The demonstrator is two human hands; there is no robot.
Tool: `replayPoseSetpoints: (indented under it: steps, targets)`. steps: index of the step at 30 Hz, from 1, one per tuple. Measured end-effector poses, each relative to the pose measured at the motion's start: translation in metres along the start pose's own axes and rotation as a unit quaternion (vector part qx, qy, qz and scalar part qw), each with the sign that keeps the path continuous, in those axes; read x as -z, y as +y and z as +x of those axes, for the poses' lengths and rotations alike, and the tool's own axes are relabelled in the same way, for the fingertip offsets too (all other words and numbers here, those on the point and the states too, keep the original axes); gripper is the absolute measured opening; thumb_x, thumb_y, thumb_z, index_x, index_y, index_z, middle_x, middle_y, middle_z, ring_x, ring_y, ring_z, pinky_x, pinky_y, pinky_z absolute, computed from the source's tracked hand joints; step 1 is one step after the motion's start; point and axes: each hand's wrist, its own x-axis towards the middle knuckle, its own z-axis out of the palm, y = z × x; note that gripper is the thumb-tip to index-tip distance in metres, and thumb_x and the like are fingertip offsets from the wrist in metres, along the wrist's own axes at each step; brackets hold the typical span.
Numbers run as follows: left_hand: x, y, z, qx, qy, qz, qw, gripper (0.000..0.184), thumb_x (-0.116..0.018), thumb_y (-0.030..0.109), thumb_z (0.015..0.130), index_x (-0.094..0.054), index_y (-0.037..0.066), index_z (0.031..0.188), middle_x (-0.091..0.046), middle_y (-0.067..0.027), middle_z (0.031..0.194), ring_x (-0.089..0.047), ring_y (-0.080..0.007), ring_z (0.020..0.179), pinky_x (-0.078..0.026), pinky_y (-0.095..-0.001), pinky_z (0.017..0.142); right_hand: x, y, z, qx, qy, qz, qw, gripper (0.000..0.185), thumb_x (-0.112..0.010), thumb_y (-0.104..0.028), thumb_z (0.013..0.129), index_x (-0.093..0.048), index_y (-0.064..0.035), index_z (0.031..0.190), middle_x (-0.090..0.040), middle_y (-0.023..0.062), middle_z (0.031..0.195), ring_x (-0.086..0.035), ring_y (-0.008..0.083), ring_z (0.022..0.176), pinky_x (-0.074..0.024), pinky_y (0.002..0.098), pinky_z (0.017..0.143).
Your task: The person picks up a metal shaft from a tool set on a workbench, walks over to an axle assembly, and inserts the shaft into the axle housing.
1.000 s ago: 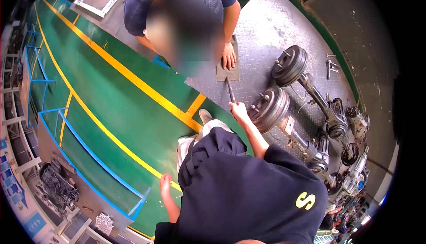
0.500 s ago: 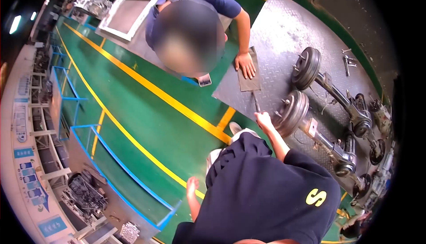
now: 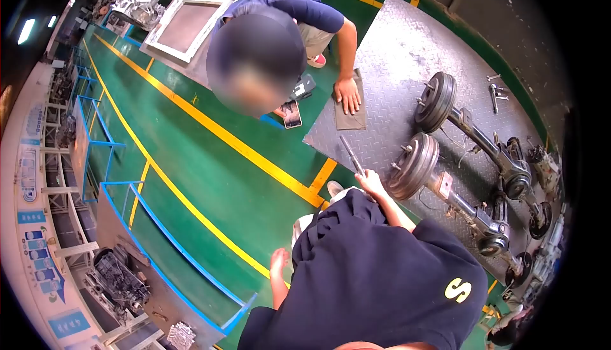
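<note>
My right hand (image 3: 370,184) is closed around one end of a slim grey metal bar (image 3: 351,154), whose exact kind I cannot make out. The bar's free end points up toward a flat brown-grey sheet (image 3: 351,119) on the steel plate table (image 3: 394,50), apart from it. Lower left, my left hand (image 3: 279,262) hangs beside my body over the green floor, fingers loosely apart and holding nothing. Across from me, a co-worker's hand (image 3: 347,94) presses flat on the sheet. A phone (image 3: 292,114) is near that person's other hand.
Two axles with brake drums (image 3: 437,101) (image 3: 414,166) lie on the table, right of my right hand. Small metal tools (image 3: 497,95) lie near its far edge. A white frame (image 3: 186,28) is behind the co-worker. Blue-edged benches (image 3: 172,235) stand at left.
The bar's tip has come away from the sheet, and the bar has swung left with my right hand. More of the co-worker's phone shows. My left hand stays low at my side.
</note>
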Motion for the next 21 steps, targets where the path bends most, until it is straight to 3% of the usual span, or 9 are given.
replayPoseSetpoints:
  steps: [3,6,8,15,17,18,21]
  targets:
    - [0.008,0.016,-0.007,-0.007,0.019,0.013,1.0,0.034,-0.048,0.028,0.094,-0.051,0.01,0.123,-0.064,-0.0069,0.107,-0.062,-0.0174,0.093,-0.047,-0.0313,0.069,-0.013,-0.004,0.024,-0.013,0.011,0.003,1.0,0.052,-0.06,-0.037,0.081,-0.06,0.0088,0.105,-0.061,0.0318,0.102,-0.06,0.0416,0.102,-0.0481,0.0426,0.087]
    - [0.021,0.021,-0.02,-0.012,0.048,0.009,0.999,0.034,-0.047,0.027,0.094,-0.051,0.01,0.123,-0.064,-0.0069,0.108,-0.062,-0.0179,0.094,-0.047,-0.0321,0.07,-0.013,-0.02,0.022,-0.01,-0.008,0.017,1.0,0.05,-0.061,-0.036,0.082,-0.061,0.0094,0.101,-0.063,0.0312,0.098,-0.062,0.0401,0.099,-0.0483,0.0427,0.084]
    - [0.021,0.011,-0.023,-0.045,0.088,-0.082,0.992,0.034,-0.048,0.026,0.094,-0.051,0.01,0.123,-0.064,-0.0074,0.107,-0.062,-0.0189,0.093,-0.048,-0.0331,0.072,-0.018,-0.019,0.036,-0.014,-0.011,-0.034,0.999,0.051,-0.06,-0.035,0.081,-0.059,0.01,0.105,-0.061,0.0328,0.103,-0.059,0.0422,0.103,-0.0473,0.0438,0.089]
    - [-0.006,-0.031,-0.061,0.024,0.034,-0.044,0.998,0.037,-0.045,0.029,0.093,-0.05,0.008,0.123,-0.063,-0.0106,0.11,-0.061,-0.0216,0.097,-0.048,-0.0358,0.077,-0.018,-0.032,0.034,-0.032,-0.004,-0.035,0.999,0.05,-0.06,-0.035,0.082,-0.058,0.0099,0.104,-0.06,0.0338,0.102,-0.059,0.0432,0.102,-0.0473,0.0453,0.089]
    - [-0.02,-0.012,-0.118,-0.236,0.035,0.162,0.958,0.039,-0.043,0.031,0.093,-0.05,0.007,0.123,-0.062,-0.0114,0.111,-0.059,-0.0241,0.1,-0.047,-0.0383,0.081,-0.017,-0.031,0.031,-0.018,0.007,-0.046,0.999,0.049,-0.061,-0.035,0.082,-0.059,0.0097,0.103,-0.06,0.0336,0.103,-0.059,0.0434,0.102,-0.0476,0.0456,0.089]
    - [-0.022,-0.018,-0.117,-0.268,0.025,0.179,0.946,0.039,-0.043,0.031,0.093,-0.05,0.007,0.123,-0.062,-0.0115,0.112,-0.059,-0.0244,0.101,-0.047,-0.0387,0.081,-0.017,-0.03,0.032,-0.022,0.013,-0.066,0.997,0.049,-0.06,-0.035,0.082,-0.06,0.0095,0.102,-0.06,0.0333,0.103,-0.059,0.0437,0.101,-0.0479,0.0459,0.089]
    - [-0.02,-0.037,-0.098,-0.184,-0.027,0.148,0.971,0.04,-0.044,0.033,0.093,-0.051,0.007,0.123,-0.062,-0.0119,0.113,-0.059,-0.0251,0.102,-0.047,-0.04,0.082,-0.007,-0.037,0.036,-0.018,0.015,-0.089,0.996,0.048,-0.06,-0.034,0.081,-0.06,0.0089,0.101,-0.06,0.0326,0.103,-0.059,0.0446,0.1,-0.0481,0.0469,0.088]
